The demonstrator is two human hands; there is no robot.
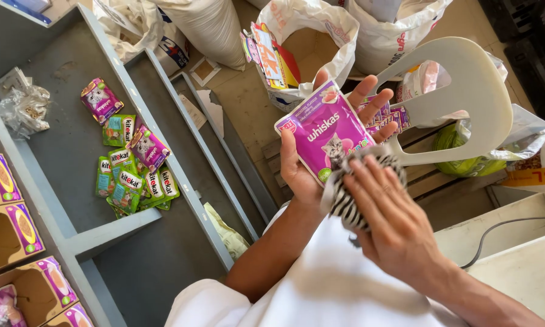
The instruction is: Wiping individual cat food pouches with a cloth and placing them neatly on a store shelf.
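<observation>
Shelf tray (60,145) holds green & purple pouches (130,175) nr its right edge; left hand (302,169) grips purple pouch (327,130), right hand (387,224) clutches striped cloth (345,200).

Left hand (309,163): palm turned up, fingers spread and slightly curled, forearm rising from the lower centre. Right hand (387,221): back facing the camera, fingers extended and pressed together, laid across the heel of the left palm; its forearm enters from the lower right corner.
</observation>
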